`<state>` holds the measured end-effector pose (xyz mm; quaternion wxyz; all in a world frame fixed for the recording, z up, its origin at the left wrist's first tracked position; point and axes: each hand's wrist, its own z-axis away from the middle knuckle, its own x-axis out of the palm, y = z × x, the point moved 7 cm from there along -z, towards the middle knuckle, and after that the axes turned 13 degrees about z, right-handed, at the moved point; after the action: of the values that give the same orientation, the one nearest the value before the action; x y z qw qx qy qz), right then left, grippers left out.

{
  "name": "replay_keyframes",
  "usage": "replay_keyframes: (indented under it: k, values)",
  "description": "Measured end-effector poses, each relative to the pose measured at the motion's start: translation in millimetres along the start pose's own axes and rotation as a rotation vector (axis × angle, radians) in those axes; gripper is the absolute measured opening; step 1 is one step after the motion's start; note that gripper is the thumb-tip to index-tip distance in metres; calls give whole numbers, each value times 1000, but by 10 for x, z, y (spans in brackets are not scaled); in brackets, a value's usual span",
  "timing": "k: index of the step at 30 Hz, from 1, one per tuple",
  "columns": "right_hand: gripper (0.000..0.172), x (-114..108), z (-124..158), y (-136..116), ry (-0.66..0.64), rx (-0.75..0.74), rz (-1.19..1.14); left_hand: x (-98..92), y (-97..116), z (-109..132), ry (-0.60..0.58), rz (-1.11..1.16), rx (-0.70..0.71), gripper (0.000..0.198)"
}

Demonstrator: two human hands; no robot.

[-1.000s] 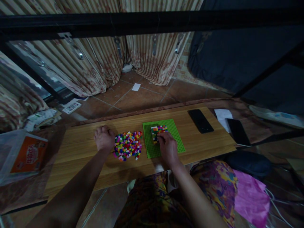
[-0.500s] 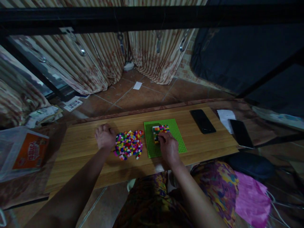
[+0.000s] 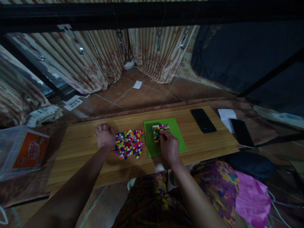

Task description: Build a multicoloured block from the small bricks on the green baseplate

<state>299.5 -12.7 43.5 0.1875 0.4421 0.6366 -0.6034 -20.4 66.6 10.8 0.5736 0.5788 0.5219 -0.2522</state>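
A green studded baseplate [image 3: 179, 139] lies on the wooden table. On it stands a small block of multicoloured toy bricks [image 3: 156, 132], partly covered by my right hand [image 3: 170, 147]. The fingers of that hand are pinched together at the block's near right side; whatever is between the fingertips is hidden or too small to name. My left hand [image 3: 104, 136] rests palm down on the wood with its fingers spread a little, holding nothing. Just right of it spreads a heap of tiny loose bricks [image 3: 129, 144] in many colours, between the hand and the baseplate.
A black phone [image 3: 203, 120] lies on the right part of the wooden table [image 3: 78, 139]. Past the table's right end are another dark phone [image 3: 241, 133] and a white paper [image 3: 226, 117]. A clear plastic box [image 3: 14, 139] with an orange label stands at the left.
My right hand has shifted very slightly to the right over the brick block, its fingers still pinched. My left hand has stayed in place. The camera view has moved a little.
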Motion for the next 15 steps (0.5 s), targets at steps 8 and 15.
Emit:
replay_keyframes:
  k: [8, 15]
  values:
    - [23, 5, -12, 37, -1, 95, -45, 15, -23, -2, 4, 1, 1, 38]
    - [20, 17, -39, 89, -20, 200, -97, 9, -4, 9, -8, 0, -13, 39]
